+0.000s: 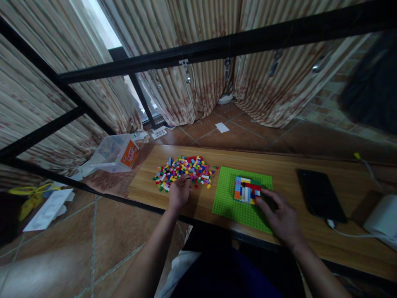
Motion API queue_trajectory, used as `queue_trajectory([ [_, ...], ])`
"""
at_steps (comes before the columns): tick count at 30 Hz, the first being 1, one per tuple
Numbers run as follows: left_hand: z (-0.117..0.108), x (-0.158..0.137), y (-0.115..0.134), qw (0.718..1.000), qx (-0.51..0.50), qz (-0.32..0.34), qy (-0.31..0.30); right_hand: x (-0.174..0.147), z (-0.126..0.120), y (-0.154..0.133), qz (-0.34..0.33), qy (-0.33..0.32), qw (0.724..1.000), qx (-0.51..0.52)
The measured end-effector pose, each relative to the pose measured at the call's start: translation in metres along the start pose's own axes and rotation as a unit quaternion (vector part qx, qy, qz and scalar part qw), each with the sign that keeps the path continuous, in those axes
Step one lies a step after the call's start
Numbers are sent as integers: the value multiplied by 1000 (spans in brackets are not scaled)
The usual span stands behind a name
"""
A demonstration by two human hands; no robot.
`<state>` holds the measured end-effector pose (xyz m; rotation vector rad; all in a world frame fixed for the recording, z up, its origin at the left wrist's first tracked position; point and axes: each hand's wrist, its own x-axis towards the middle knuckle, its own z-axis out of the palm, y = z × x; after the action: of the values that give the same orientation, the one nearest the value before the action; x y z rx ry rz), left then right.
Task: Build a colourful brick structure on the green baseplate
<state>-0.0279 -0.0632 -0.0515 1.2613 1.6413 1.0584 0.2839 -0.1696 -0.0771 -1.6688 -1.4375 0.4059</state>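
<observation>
A small rectangular structure of multicoloured toy bricks (246,191) sits on a green studded baseplate (225,194). My right hand (283,215) is at its right edge, with thumb and index finger closed against its side. Left of the baseplate, a spread pile of small loose bricks (176,167) in many colours covers part of the table. At the near edge of that pile is my left hand (180,193), fingers curled together; whatever is between the fingertips is too small to make out.
The wooden table (288,174) also holds a black phone (321,194) with a white cable plugged in, and a white roll (383,217) at the right. A clear plastic bin (113,153) with an orange label stands beyond the table's left end. A black metal bar (204,49) crosses above.
</observation>
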Motion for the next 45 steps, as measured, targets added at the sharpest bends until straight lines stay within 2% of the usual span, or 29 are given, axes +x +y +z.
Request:
queue_trajectory([
  [11, 2, 2, -7, 996, 36, 80, 28, 0, 0, -1, 3, 0, 1000, 3],
  [17, 1, 5, -14, 987, 79, 138, 36, 1, 0, -1, 2, 1, 1000, -1],
  [24, 1, 2, -10, 973, 110, 195, 52, 0, 0, -2, -5, 4, 1000, 2],
  [35, 1, 1, -6, 968, 112, 217, 49, 1, 0, -1, -4, 0, 1000, 4],
  [41, 2, -4, 3, 978, 87, 184, 47, 1, -1, -6, -3, 2, 1000, 7],
  [45, 13, -14, 15, 981, 66, 182, -5, 2, 0, -6, -6, 4, 1000, 9],
])
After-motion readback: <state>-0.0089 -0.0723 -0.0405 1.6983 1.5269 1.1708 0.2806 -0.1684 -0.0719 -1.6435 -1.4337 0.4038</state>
